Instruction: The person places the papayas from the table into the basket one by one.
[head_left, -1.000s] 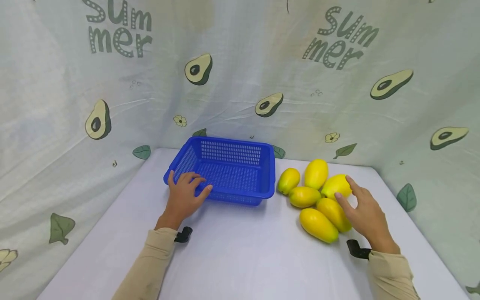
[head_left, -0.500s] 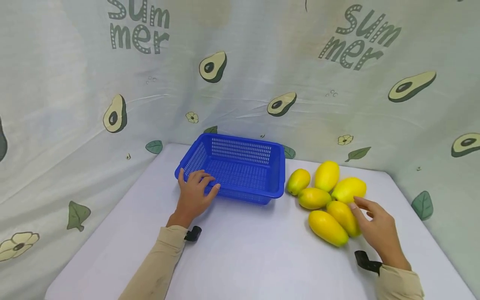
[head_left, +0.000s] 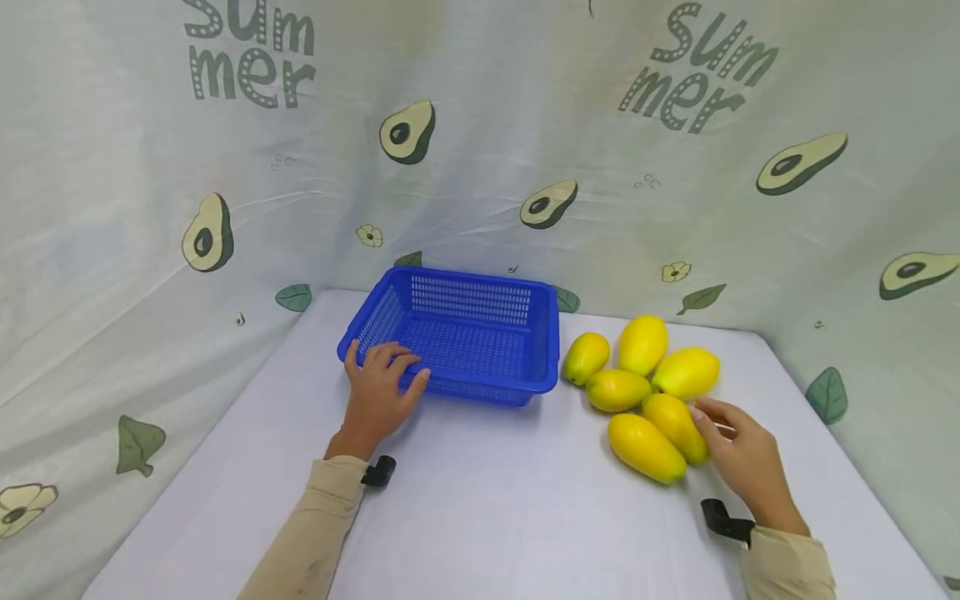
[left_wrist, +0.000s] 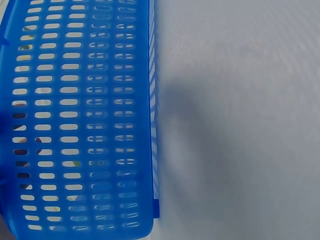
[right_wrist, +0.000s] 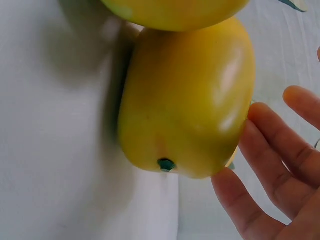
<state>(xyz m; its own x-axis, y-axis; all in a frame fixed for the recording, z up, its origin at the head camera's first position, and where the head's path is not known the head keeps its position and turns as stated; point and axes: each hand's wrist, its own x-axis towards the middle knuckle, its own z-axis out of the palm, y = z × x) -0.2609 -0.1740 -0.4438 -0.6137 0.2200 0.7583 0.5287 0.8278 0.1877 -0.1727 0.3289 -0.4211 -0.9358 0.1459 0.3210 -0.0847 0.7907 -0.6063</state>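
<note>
My left hand [head_left: 378,392] grips the blue basket [head_left: 480,287] rim at nine o'clock; my loose, empty right hand [head_left: 738,454] brushes one yellow fruit [head_left: 675,425], which could roll and scatter its neighbours.

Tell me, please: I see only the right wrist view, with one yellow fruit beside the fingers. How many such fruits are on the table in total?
Observer: Six yellow fruits lie in one cluster on the white table.
Operator: Where is the other hand?
Observer: The left hand holds the near left corner of a blue basket, with its fingers over the rim.
Operator: Is any fruit inside that basket?
Observer: No, the head view shows only its bare slotted floor.
</note>
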